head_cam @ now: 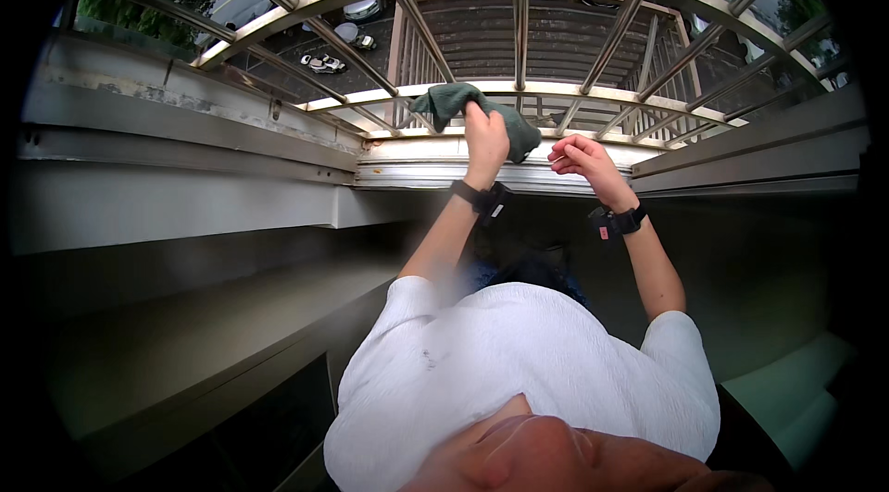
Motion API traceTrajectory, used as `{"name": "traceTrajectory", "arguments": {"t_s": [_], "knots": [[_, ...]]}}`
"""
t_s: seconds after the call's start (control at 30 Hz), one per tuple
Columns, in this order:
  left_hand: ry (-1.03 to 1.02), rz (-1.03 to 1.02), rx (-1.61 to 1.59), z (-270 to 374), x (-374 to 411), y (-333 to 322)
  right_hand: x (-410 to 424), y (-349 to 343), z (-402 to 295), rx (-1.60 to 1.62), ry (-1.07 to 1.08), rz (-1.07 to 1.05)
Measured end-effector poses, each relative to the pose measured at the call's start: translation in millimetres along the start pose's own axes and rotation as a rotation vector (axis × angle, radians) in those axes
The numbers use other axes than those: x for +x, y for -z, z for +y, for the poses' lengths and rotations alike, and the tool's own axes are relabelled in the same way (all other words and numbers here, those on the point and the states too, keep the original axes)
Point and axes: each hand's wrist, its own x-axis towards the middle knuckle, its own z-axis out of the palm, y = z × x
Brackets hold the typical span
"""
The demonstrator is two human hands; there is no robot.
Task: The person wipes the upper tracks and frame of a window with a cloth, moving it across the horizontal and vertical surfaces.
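Note:
A dark green cloth [514, 131] is bunched in my left hand [486, 143], just above the window sill [424, 148] and its metal track. Part of the cloth drapes to each side of my fingers, in front of the lower rail of a metal window guard [519, 41]. To the right of the cloth, my right hand [582, 160] hovers over the sill with nothing in it. Its fingers are curled loosely and a little apart. Each wrist wears a black strap with a small device on it.
Sliding window frames [187, 152] stand along the left, with more frame [757, 152] on the right. Beyond the guard, far below, are a railed structure with steps [479, 34], parked scooters [323, 63], cars and trees. A pale ledge [208, 325] runs at lower left.

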Motion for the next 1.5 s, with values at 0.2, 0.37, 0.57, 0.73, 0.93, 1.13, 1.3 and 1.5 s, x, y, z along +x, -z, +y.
{"name": "traceTrajectory", "arguments": {"t_s": [0.2, 0.37, 0.57, 0.73, 0.93, 1.13, 1.3, 1.5], "knots": [[-0.093, -0.094, 0.05, 29.5, -34.6, -74.9, -45.5, 24.9, -13.1, 0.011, 0.068, 0.123], [-0.106, -0.048, 0.102, 31.0, -43.0, -89.3, -82.3, 43.2, -10.7, -0.023, 0.092, 0.168], [-0.151, -0.258, 0.102, 52.2, -65.3, -132.4, -101.3, 62.9, -3.7, -0.099, 0.238, 0.345], [-0.191, -0.164, 0.107, 59.0, -69.0, -163.5, -128.4, 60.9, -13.5, -0.174, 0.281, 0.384], [-0.195, -0.233, 0.17, 57.6, -77.1, -179.5, -144.1, 59.5, -5.4, -0.163, 0.313, 0.379], [-0.183, -0.408, 0.103, 88.0, -90.4, -222.9, -150.6, 55.1, -26.0, -0.177, 0.366, 0.45], [-0.291, -0.562, 0.159, 94.6, -99.7, -228.9, -188.4, 61.3, -30.6, -0.162, 0.363, 0.503], [-0.334, -0.821, -0.03, 85.6, -69.1, -215.4, -207.4, 71.6, -8.4, -0.112, 0.359, 0.551]]}}
